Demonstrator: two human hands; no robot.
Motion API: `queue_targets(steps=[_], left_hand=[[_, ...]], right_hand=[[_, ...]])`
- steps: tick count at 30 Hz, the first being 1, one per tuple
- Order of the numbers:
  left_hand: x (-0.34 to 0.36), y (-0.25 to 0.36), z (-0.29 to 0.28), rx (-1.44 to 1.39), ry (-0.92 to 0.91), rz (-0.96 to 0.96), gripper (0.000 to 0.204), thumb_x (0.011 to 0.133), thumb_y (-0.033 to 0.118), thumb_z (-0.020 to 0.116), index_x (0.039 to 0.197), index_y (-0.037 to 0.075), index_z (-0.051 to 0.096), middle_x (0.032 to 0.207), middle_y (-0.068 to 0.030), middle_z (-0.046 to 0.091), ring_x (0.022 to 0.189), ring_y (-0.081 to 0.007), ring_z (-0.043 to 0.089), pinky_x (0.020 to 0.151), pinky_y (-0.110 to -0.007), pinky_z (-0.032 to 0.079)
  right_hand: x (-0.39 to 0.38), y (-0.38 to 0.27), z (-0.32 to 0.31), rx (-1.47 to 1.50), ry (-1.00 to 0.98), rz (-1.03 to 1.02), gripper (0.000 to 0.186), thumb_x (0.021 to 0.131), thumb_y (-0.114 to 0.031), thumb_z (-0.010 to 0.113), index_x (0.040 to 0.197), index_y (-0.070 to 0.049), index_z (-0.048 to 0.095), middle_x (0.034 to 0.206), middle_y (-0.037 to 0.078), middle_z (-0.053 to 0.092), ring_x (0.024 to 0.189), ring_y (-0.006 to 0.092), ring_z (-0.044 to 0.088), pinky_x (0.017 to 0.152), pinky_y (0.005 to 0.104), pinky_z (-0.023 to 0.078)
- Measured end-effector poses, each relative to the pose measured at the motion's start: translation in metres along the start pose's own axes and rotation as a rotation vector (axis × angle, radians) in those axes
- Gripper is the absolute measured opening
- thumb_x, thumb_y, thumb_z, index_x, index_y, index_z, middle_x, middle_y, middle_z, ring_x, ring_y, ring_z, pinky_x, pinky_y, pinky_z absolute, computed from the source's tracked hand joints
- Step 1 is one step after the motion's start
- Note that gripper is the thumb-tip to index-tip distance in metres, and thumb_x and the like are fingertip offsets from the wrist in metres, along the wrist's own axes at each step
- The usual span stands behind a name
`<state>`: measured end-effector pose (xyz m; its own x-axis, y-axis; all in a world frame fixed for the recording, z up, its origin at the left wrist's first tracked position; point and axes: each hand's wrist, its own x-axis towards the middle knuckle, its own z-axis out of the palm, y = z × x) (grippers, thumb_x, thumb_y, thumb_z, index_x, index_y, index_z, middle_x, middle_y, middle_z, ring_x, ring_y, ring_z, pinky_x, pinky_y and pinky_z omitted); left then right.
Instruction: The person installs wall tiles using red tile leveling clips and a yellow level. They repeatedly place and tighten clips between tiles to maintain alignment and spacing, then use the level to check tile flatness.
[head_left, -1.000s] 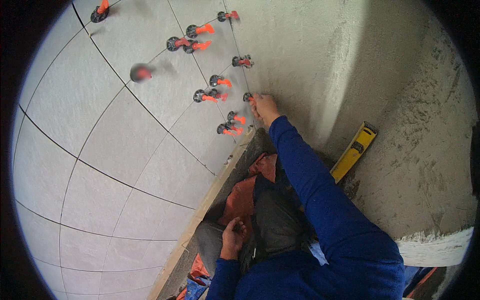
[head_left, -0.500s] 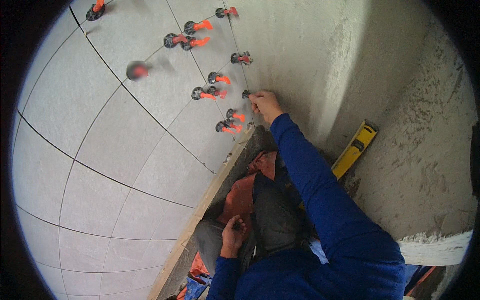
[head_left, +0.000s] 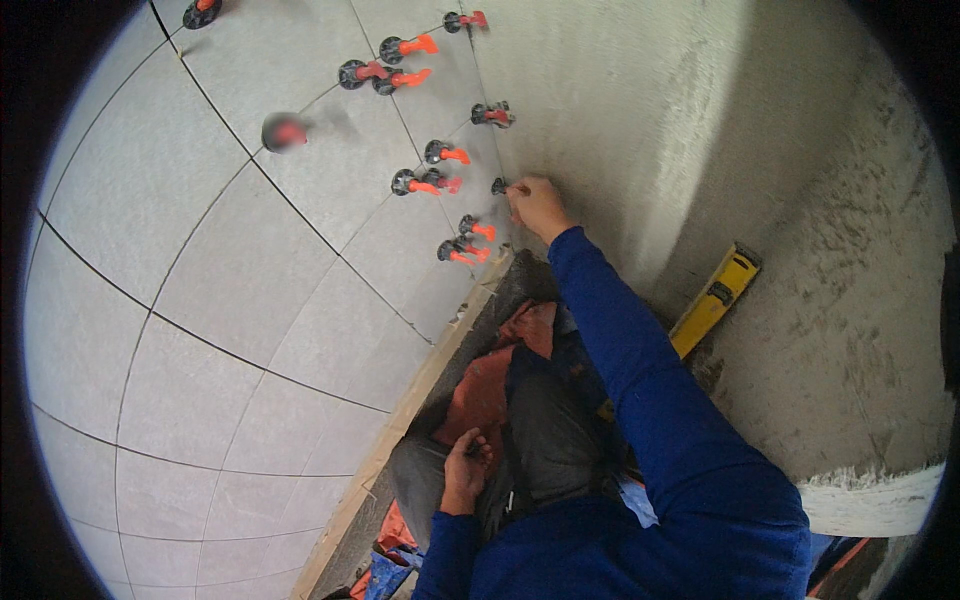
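My right hand (head_left: 538, 210) pinches the handle of a tile leveler at the seam where the grey tiles meet the plastered wall. Only its black round base (head_left: 499, 187) shows; my fingers hide the rest. More tile levelers with black bases and orange-red handles stand along the joints, among them a pair (head_left: 463, 250) near the wooden strip and another (head_left: 492, 115) just beyond my right hand. Down by my lap, my left hand (head_left: 468, 468) is curled closed around something small and dark that I cannot make out.
Large grey tiles (head_left: 215, 270) with dark joints cover the left side. A wooden strip (head_left: 385, 440) edges them beside my knees. To the right, a yellow spirit level (head_left: 715, 300) leans near my right forearm, against rough plaster (head_left: 830, 330).
The view has shifted slightly, so the tiles and levelers sit a little farther right. My right hand stays at the same tile leveler, its fingers turned slightly. My left hand is almost unmoved.
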<state>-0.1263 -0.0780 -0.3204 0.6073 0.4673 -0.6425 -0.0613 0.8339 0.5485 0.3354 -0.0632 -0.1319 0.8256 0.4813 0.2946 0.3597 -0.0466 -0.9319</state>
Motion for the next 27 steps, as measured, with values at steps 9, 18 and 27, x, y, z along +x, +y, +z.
queue_targets(steps=[9,18,27], left_hand=[[0.001,-0.002,0.001,-0.020,-0.017,-0.003,0.022,0.099,0.020,0.063,0.116,0.006,0.064,0.094,-0.0043,0.063,0.086,-0.0194,0.062,0.075,-0.035,0.052],[-0.003,0.001,0.003,-0.014,0.010,0.005,0.022,0.099,0.021,0.063,0.116,0.006,0.065,0.094,-0.0044,0.064,0.086,-0.0200,0.062,0.076,-0.035,0.051],[-0.001,0.000,0.003,0.002,0.003,0.006,0.023,0.099,0.021,0.063,0.116,0.006,0.064,0.095,-0.0051,0.063,0.086,-0.0204,0.062,0.075,-0.035,0.052]], right_hand=[[-0.004,-0.007,0.004,0.197,0.054,0.209,0.035,0.104,-0.028,0.055,0.087,0.001,0.065,0.064,0.011,0.063,0.046,0.0217,0.059,0.045,0.0385,0.046],[-0.004,-0.010,0.004,0.380,0.003,0.283,0.036,0.105,-0.032,0.051,0.087,-0.003,0.062,0.063,0.007,0.060,0.044,0.0158,0.050,0.041,0.0343,0.037],[-0.003,-0.001,0.004,-0.092,-0.015,0.072,0.040,0.103,-0.034,0.050,0.086,-0.002,0.067,0.073,0.011,0.064,0.059,0.0255,0.061,0.057,0.0423,0.046]])
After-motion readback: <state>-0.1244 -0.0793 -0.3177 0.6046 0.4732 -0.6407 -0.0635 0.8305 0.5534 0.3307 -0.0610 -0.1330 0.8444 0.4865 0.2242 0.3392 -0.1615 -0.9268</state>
